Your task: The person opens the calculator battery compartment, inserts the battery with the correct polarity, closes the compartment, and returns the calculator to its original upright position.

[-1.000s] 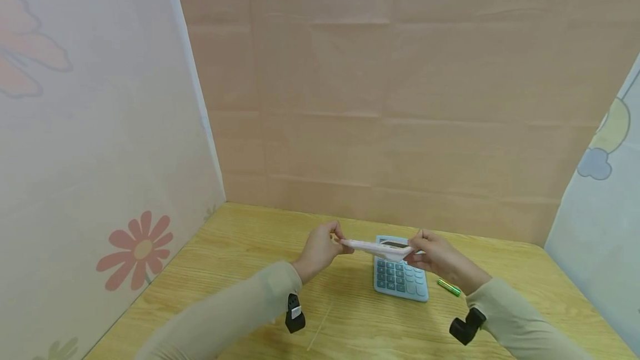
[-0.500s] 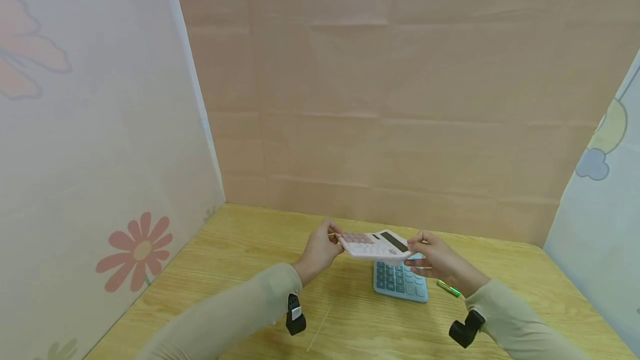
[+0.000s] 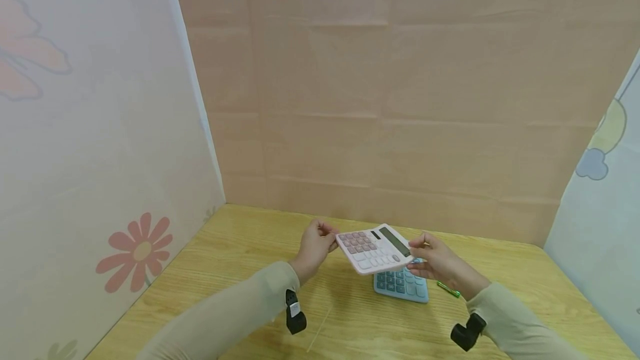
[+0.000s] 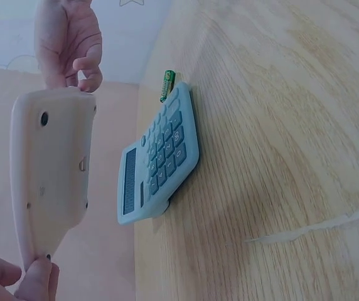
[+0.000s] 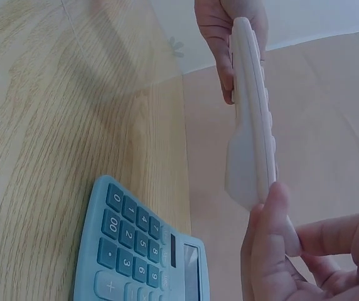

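Between both hands a pale pink calculator (image 3: 372,249) is held up over the table, its keys and grey display facing the head camera. My left hand (image 3: 315,246) pinches its left edge between thumb and fingers. At the display end, my right hand (image 3: 435,260) pinches the right corner. The left wrist view shows the underside of the pink calculator (image 4: 57,163), with a round dark spot and small screws. Below it a light blue calculator (image 3: 400,286) lies on the table, its upper part hidden in the head view by the pink one.
A green battery (image 3: 448,289) lies on the wooden table (image 3: 260,238), right of the blue calculator. Tan paper (image 3: 320,99) hangs behind the table, and a flower-printed sheet (image 3: 125,154) stands along the left side.
The pink calculator has tilted from nearly edge-on to showing its keys and display. My left hand has shifted slightly left; the right hand keeps its hold. The blue calculator has not moved.
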`<state>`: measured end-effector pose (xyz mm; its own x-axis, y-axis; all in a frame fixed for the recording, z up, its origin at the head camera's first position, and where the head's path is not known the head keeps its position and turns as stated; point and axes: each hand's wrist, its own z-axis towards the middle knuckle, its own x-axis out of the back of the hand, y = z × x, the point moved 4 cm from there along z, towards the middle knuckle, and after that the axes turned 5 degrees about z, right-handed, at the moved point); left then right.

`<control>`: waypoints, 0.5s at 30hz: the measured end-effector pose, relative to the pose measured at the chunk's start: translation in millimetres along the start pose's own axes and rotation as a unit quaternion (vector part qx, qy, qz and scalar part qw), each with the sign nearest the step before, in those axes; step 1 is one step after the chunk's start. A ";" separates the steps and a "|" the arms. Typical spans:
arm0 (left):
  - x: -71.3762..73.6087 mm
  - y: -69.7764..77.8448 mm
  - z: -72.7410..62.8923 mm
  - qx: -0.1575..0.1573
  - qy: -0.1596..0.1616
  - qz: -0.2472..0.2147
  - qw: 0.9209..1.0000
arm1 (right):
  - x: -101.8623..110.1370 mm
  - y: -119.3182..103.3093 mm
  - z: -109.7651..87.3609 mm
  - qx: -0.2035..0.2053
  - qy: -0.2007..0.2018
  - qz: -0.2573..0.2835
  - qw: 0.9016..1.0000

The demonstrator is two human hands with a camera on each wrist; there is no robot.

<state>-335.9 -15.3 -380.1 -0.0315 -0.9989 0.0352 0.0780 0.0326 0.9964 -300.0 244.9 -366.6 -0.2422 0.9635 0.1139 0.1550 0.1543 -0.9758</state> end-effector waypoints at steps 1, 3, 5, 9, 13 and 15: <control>0.4 -0.4 0.3 0.005 0.001 0.000 1.000 | 0.3 0.3 -0.1 -0.001 0.002 0.000 1.000; 1.0 -1.4 0.8 0.008 0.000 0.001 1.000 | 1.0 1.1 -0.1 0.000 0.003 -0.002 1.000; 1.4 -3.1 1.6 0.010 -0.003 0.004 1.000 | 1.7 2.2 0.4 0.004 -0.003 -0.006 1.000; 2.2 -6.6 1.1 0.025 -0.013 -0.004 1.000 | 2.2 3.7 0.7 0.006 -0.004 -0.005 1.000; 2.3 -9.9 -0.4 0.055 -0.039 -0.014 0.998 | 3.3 5.5 1.0 0.004 -0.001 -0.006 1.000; 2.5 -10.7 -1.1 0.066 -0.057 -0.007 0.996 | 4.2 6.7 1.0 0.002 0.002 -0.011 1.000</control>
<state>-335.7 -18.2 -390.8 -0.1457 -0.9891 0.0218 -0.0544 0.0300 0.9981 -300.9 249.7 -372.9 -0.2422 0.9607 0.1356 0.1465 0.1743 -0.9737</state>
